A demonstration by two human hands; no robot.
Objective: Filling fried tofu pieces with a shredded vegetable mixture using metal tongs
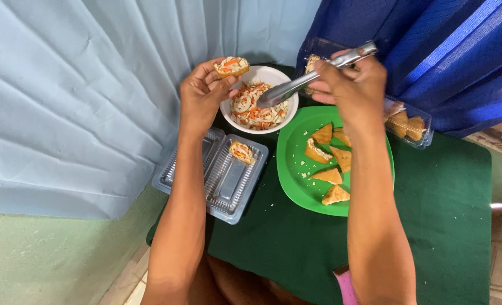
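left hand (203, 93) fingers pinching stuffed tofu piece (231, 66) over white bowl (282, 80); right hand (350, 85) fingers pressed together around metal tongs (313, 78), tips in bowl's filling.

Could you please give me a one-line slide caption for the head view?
Left hand holds a filled tofu piece over a white bowl while right hand dips metal tongs into it.

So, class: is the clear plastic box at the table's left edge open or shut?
Open. The clear plastic box lies spread flat, both ribbed halves facing up, with one filled piece resting in a half.
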